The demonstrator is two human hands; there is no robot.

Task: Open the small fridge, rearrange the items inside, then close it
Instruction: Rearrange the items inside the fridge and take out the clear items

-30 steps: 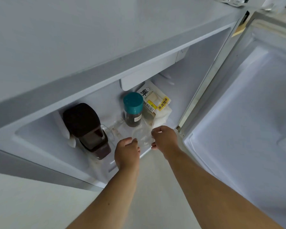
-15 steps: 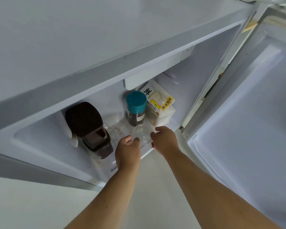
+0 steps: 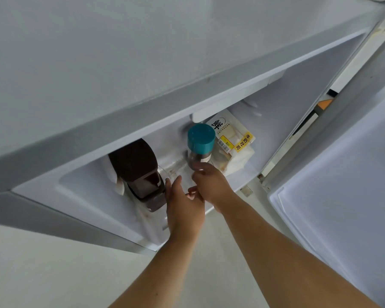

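The small fridge (image 3: 125,70) stands open, and I look down into it from above. Inside are a dark brown bottle (image 3: 138,167) on the left, a jar with a teal lid (image 3: 201,138) in the middle and a bagged bread pack (image 3: 236,143) on the right. A clear glass (image 3: 186,182), hard to make out, sits between my hands in front of the jar. My left hand (image 3: 182,210) presses its left side. My right hand (image 3: 211,185) curls over its right side, fingertips touching the jar's base.
The fridge door (image 3: 342,196) hangs open on the right, its white inner panel facing me. A pale floor (image 3: 53,274) lies below. The fridge's top edge hides the rear of the compartment and part of the brown bottle.
Both hands have moved deeper into the fridge with the clear glass, toward the teal-lidded jar. My right fingers now reach the jar's base. The view has also shifted closer.
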